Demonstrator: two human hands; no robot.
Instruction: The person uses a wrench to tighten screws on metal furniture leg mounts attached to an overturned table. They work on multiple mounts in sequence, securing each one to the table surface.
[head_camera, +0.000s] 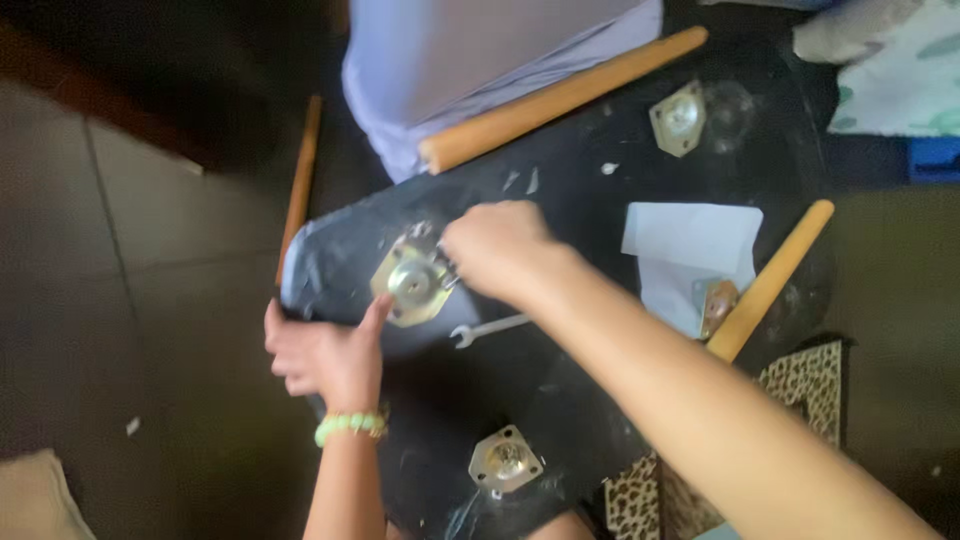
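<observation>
1. Head view, nearest: a metal plate (505, 461) sits fitted on the black underside panel (560, 380); no leg in it.
2. Centre left: left hand (325, 358) presses one extended finger on the brass-coloured mounting plate (411, 282); right hand (497, 248), closed, pinches at its edge.
3. A wrench (488, 329) lies beside it.
4. Far and right: wooden legs (560, 98) lie loose, apparently unattached.

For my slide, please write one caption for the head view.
Left hand steadies a metal mounting plate on a black panel while right hand works at its edge.

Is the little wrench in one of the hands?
No, the wrench lies loose on the black panel, below the right hand.
</observation>
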